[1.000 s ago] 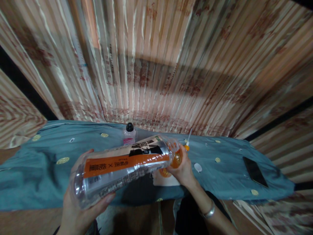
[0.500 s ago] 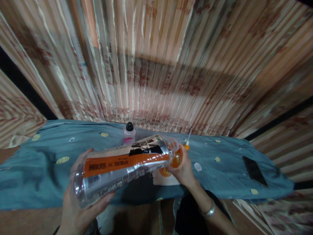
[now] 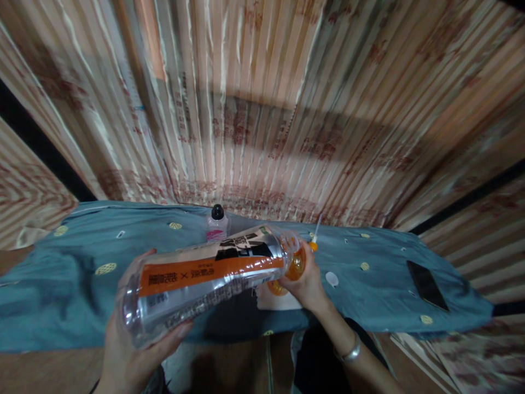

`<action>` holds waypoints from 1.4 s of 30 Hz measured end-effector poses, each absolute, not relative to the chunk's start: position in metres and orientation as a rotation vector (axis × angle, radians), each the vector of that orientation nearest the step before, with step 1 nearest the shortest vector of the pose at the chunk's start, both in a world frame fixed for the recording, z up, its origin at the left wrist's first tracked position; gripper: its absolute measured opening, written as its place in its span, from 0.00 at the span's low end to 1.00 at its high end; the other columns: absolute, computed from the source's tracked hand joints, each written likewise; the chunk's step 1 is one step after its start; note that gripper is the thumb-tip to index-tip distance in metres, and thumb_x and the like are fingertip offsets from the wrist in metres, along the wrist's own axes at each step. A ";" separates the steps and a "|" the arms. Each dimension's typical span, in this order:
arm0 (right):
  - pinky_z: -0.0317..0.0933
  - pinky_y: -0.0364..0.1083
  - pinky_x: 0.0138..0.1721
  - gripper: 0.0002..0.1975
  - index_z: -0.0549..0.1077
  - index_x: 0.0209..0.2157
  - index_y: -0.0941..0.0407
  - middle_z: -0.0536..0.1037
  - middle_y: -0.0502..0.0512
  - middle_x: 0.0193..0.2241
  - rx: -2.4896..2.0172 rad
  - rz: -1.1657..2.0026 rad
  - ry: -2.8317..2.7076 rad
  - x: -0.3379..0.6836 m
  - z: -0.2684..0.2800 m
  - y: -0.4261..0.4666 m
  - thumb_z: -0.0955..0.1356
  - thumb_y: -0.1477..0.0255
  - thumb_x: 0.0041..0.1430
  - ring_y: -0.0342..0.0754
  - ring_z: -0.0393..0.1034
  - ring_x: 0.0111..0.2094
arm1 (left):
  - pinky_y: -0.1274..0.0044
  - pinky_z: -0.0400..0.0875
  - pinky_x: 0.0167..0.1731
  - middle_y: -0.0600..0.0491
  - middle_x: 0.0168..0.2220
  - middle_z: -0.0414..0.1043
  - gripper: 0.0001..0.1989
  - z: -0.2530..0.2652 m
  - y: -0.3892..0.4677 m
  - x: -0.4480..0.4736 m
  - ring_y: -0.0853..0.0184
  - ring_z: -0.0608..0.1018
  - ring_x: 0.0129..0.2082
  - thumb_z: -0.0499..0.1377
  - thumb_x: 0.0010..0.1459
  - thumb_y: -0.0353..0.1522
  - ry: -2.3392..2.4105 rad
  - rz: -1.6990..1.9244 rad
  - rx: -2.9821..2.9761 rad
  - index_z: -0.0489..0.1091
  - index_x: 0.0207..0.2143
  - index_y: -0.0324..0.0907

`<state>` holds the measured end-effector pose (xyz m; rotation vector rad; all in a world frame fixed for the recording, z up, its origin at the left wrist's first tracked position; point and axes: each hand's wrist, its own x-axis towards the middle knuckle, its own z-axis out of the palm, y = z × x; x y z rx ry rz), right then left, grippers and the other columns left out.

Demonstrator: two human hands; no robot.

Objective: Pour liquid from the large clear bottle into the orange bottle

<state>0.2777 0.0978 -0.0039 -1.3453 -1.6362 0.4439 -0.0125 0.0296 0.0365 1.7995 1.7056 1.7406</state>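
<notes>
My left hand (image 3: 137, 328) is wrapped round the base of a large clear drink bottle (image 3: 213, 273) with an orange, black and silver label. The drink bottle lies tilted nearly level, its neck pointing right. At that neck my right hand (image 3: 305, 279) is closed on an orange see-through bottle (image 3: 297, 266), partly hidden by the fingers and the larger neck. Whether the two mouths touch I cannot tell. Beyond the right hand lies an orange pump top (image 3: 314, 245) with a thin white tube.
A blue-green patterned cloth (image 3: 135, 230) covers the surface. A pink-labelled bottle with a black cap (image 3: 217, 224) stands behind the drink bottle. A white round cap (image 3: 332, 279) and a dark phone (image 3: 426, 285) lie to the right. Striped curtains (image 3: 262, 126) hang behind.
Almost nothing differs. The large drink bottle has rolled or tipped very slightly, while both hands keep their places and grips.
</notes>
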 end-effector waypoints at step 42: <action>0.70 0.54 0.48 0.39 0.59 0.56 0.57 0.76 0.62 0.48 -1.337 0.474 -1.633 0.277 -0.003 0.098 0.75 0.69 0.42 0.58 0.74 0.48 | 0.45 0.64 0.50 0.38 0.57 0.66 0.43 0.024 0.031 -0.016 0.40 0.71 0.54 0.67 0.39 0.50 1.694 1.721 1.761 0.62 0.57 0.47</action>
